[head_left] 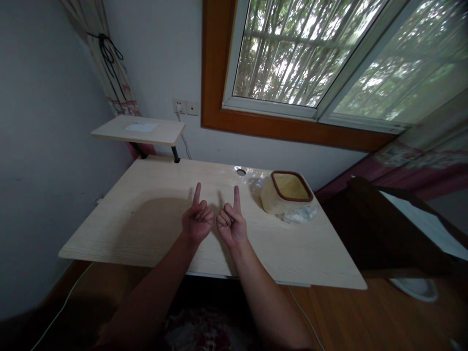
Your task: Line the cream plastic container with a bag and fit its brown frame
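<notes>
Desk (292, 253), pale and wood-grained, spans the middle of the scene before us. On its far left side we see a curtain (117, 83) gathered with a dark cord (106, 46), and in front of that a raised shelf (109, 127) bearing a white paper (142, 126). Farther right, sockets (185, 107) sit on the far wall. Over the middle of the desk, our left hand (198, 220) holds its index finger straight, the other fingers curled closed toward the palm. Just to its right, our right hand (232, 224) does the same: index finger extended, the rest folded in. We cannot tell whether either hand touches the desk. Right of them, near the far edge, we find a round hole (241, 172), then a pale container (268, 197) with a brown rim, beside crumpled clear plastic (298, 216). Rightmost, past the desk, stands dark furniture (373, 234)
</notes>
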Motion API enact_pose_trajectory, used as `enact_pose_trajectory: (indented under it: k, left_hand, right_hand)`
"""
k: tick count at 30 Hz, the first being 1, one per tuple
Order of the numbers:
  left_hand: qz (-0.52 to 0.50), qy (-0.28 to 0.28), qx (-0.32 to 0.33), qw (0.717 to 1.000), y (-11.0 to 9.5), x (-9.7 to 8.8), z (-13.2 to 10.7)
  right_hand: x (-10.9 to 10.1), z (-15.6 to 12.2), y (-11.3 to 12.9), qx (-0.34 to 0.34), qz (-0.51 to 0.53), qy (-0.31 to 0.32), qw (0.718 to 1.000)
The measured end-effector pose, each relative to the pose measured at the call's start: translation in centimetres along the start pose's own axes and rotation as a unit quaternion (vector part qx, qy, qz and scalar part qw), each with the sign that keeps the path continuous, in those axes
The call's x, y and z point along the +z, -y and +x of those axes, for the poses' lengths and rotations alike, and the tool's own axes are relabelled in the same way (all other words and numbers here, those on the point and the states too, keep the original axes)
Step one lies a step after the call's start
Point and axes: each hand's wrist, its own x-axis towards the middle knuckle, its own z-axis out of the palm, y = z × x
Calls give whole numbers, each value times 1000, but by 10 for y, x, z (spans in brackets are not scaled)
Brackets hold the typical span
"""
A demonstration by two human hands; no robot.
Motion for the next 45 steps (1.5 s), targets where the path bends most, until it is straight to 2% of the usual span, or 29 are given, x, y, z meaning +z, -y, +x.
enact_pose_trajectory:
  k: [7, 16, 20, 22, 23, 25, 26, 28, 30, 32, 35, 38, 40, 45]
  left_hand:
    - [1, 2, -3, 1000, 1, 0, 1]
    - [69, -5, -2, 998, -1, 1, 2]
    - [193, -12, -19, 981, -6, -12, 14]
    - [317, -36, 1, 948, -11, -27, 21]
    - [395, -47, 18, 917, -15, -36, 24]
    - [557, -47, 43, 828, -24, -55, 27]
    - [627, -33, 55, 776, -30, -63, 26]
    - [745, 6, 92, 660, -41, -78, 23]
    - [824, 52, 127, 550, -48, -90, 17]
    - [866, 86, 145, 471, -52, -98, 12]
    - [896, 119, 143, 403, -51, -105, 8]
    - [915, 143, 129, 356, -48, -109, 8]
    - [921, 148, 124, 337, -47, -109, 8]
    - [929, 144, 118, 321, -48, -107, 8]
  right_hand:
    - [1, -1, 1, 1, -16, -15, 1000]
    - [1, -1, 5, 8, -44, -16, 999]
    - [-9, 6, 15, -16, -118, -17, 993]
    - [-17, 10, 26, -54, -207, -39, 976]
    - [-22, 10, 35, -77, -265, -54, 960]
    - [-28, 8, 55, -108, -406, -73, 904]
    - [-31, 6, 68, -131, -484, -76, 862]
    - [-33, -1, 93, -203, -621, -73, 754]
    - [-34, -7, 118, -277, -707, -73, 647]
    - [-37, -11, 139, -312, -764, -82, 559]
    - [-48, -12, 161, -332, -822, -93, 453]
    - [-62, -9, 170, -307, -863, -108, 386]
    - [-69, -7, 172, -291, -877, -118, 365]
    - [-76, -3, 170, -296, -878, -149, 346]
